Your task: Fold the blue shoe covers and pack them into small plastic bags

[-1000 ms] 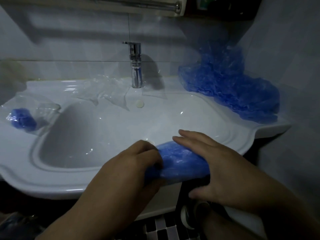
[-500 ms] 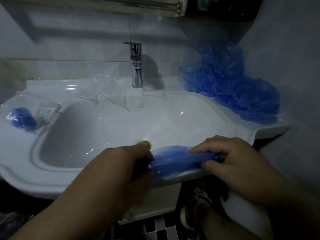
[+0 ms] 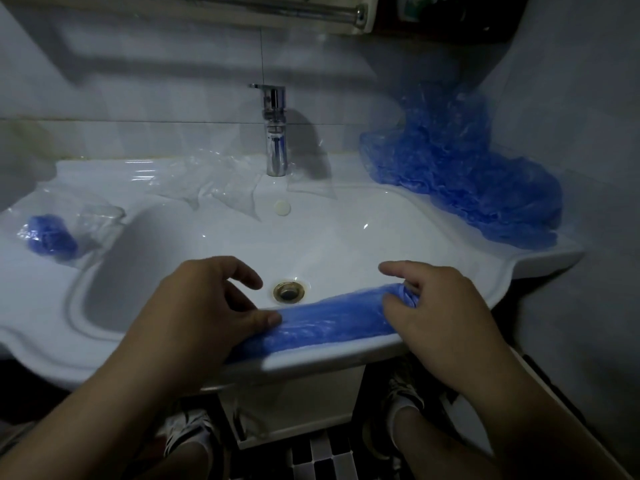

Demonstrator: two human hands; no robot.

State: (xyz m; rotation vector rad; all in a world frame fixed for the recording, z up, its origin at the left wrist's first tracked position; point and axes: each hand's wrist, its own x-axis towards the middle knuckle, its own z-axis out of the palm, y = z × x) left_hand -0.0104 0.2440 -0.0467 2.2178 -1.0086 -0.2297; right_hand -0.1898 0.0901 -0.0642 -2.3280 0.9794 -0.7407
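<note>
A: Handling what, and where?

B: Pressing a long flattened blue plastic shoe cover [image 3: 329, 320] flat along the front edge of the white ceramic sink [image 3: 311, 362].

A: Gripping how?

B: Pinning its left end under the thumb of the left hand [image 3: 204, 313], other fingers bending loosely over the basin, grasping nothing. Pinching the bunched right end with the right hand [image 3: 440, 317], forefinger sticking out.

A: Lying around?

B: Heaping in the back right corner: a loose pile of blue shoe covers [image 3: 460, 188]. Resting at the left edge: a small clear plastic bag [image 3: 52, 233] enclosing a blue bundle.
</note>
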